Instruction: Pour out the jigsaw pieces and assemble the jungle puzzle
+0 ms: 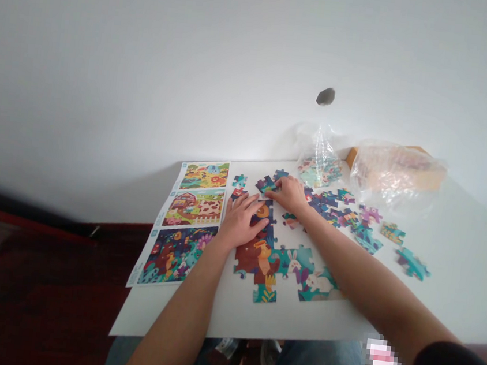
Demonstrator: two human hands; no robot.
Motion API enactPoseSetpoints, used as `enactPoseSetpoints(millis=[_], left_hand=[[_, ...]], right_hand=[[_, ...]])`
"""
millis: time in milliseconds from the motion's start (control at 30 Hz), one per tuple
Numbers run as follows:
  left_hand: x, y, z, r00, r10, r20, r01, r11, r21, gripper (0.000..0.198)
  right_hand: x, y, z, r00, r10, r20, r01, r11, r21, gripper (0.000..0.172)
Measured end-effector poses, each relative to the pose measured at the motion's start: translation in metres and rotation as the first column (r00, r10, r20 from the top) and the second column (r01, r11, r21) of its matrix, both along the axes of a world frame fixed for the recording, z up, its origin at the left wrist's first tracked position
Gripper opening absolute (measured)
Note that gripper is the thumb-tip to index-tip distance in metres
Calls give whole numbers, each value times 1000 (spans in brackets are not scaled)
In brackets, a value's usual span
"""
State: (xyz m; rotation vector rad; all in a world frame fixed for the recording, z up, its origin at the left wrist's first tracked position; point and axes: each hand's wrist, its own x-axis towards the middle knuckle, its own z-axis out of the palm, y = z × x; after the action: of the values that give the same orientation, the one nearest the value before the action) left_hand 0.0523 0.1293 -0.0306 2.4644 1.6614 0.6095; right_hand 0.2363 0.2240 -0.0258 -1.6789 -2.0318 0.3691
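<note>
My left hand (243, 220) lies with its fingers spread on the upper left of a partly joined puzzle (249, 257), which shows a brown bear and white rabbits. My right hand (286, 194) reaches to the back of the table, its fingertips pinching a dark blue and teal puzzle piece (266, 185). Another blue piece (281, 175) sits just behind that one. To the left of them lie a teal piece (239, 180) and a red piece (237, 193). Many loose pieces (326, 200) are spread around and behind my right forearm.
On the table's left, a sheet (158, 228) shows three printed pictures. A clear bag of puzzle pieces (319, 170) rests against the wall, beside an orange-brown box (426, 180) partly covered by clear plastic (375, 173). The white table (160, 313) ends just before my lap.
</note>
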Motion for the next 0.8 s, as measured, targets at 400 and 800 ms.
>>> enactPoseSetpoints(millis=[400,800], left_hand=[[1,5,2,865,44,500,-108,989,99,49],[0,13,1,400,228,888,-162,971,-176,27]], right_hand=[[0,-9,26,605,26,-796,-282,942,-184,36],[4,-10,42,645,62,-761,-384,888,-253,27]])
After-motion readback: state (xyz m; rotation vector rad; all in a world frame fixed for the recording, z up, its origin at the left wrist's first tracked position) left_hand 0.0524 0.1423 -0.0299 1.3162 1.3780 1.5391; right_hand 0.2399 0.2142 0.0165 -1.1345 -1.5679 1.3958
